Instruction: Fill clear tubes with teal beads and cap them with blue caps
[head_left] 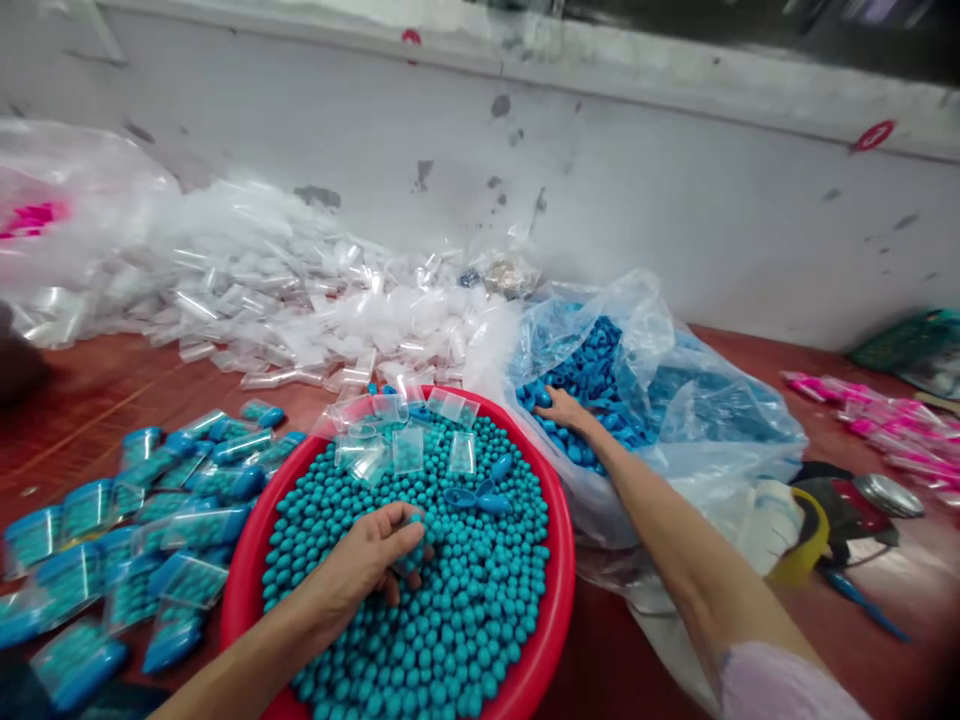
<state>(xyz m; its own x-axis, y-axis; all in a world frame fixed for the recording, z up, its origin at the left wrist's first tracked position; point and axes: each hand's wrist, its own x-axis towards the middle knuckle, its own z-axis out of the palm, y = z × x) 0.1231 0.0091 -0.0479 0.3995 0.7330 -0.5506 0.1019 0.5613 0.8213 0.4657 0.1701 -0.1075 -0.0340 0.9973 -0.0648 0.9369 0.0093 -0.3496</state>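
Observation:
My left hand (382, 550) is closed around a small clear plastic case (409, 550) with teal beads in it, partly hidden by the fingers. It is above a red basin (559, 560) full of round teal beads (450, 600). My right hand (566, 410) reaches into a clear plastic bag (720, 430) of blue caps (600, 360), its fingers closed on one blue cap (541, 397). Several clear cases (408, 450) and a few blue caps (491, 500) lie on the beads.
Blue-capped, bead-filled cases (165, 520) lie left of the basin on the red surface (97, 380). Behind are heaped clear cases (300, 300) against a stained wall (450, 150). To the right are pink packets (892, 420), a yellow-rimmed roll (806, 540) and a blue tool (862, 602).

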